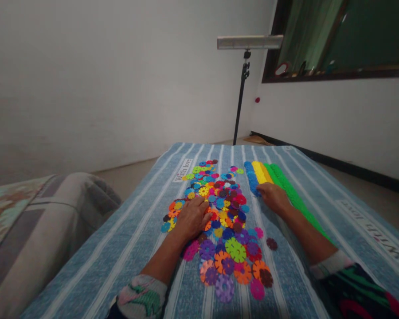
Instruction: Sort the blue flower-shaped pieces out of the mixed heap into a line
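Observation:
A heap of small flat plastic discs (224, 212) in many colours lies spread over a blue striped cloth (136, 239). My left hand (193, 218) rests palm down on the left side of the heap, fingers bent over the discs. Right of the heap lie long rows of joined discs: a blue row (252, 177), a yellow row (260, 172) and green rows (287, 188). My right hand (272, 198) lies on the near end of these rows, fingers curled down onto the blue and yellow ones. What the fingers hold is hidden.
A lamp on a black stand (241, 97) rises behind the cloth's far edge. A grey cushion or bedding (53, 230) lies to the left. A dark-framed window (339, 40) is on the right wall. Bare floor runs along the walls.

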A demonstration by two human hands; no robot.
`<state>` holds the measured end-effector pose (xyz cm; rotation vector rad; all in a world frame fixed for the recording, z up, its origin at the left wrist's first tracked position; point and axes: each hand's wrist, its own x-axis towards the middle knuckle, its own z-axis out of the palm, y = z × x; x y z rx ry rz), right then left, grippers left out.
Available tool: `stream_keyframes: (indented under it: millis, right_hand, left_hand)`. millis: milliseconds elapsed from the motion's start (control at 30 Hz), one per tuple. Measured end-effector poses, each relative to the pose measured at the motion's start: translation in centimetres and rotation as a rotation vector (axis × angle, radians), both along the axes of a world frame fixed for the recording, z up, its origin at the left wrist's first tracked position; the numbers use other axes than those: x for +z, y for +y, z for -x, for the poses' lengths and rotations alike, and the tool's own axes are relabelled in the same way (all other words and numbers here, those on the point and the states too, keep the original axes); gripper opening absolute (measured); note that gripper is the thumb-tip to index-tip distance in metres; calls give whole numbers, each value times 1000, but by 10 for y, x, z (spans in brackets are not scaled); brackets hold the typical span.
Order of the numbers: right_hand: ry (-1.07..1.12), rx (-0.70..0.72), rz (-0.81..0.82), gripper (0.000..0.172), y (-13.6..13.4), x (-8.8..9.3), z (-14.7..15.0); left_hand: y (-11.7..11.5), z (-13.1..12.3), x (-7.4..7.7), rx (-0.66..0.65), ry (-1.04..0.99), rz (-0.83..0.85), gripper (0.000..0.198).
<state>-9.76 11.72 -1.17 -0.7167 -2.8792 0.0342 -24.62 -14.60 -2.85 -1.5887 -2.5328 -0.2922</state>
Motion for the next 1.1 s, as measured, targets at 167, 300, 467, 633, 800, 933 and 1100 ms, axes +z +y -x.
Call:
stream_keyframes:
  millis: [167, 300, 467, 633, 800, 933, 1100]
  right_hand:
    - [-80, 5, -7, 33, 9, -1, 11]
    - [-112, 5, -15, 33, 12, -1, 14]
    - [-147, -12, -37, 32, 15, -1, 18]
    - [-174, -48, -73, 30, 14, -7, 18]
    - [-191, -61, -106, 29, 14, -9, 18]
    - [-204, -55, -130, 30, 13, -8, 18]
    - [-200, -52, -150, 30, 9, -5, 18]
  left_hand:
    - [0, -3, 1, 13, -1, 17, 18]
    - [-1, -3, 1, 11, -31, -8, 18]
    - [-1, 0, -1, -8, -71, -77, 17]
    - [-2, 3, -3, -9, -94, -101, 16]
    - [-2, 5, -6, -2, -97, -119, 13]
    - [-1, 6, -7, -7, -84, -112, 13]
    - [-1, 5, -7, 5, -79, -107, 13]
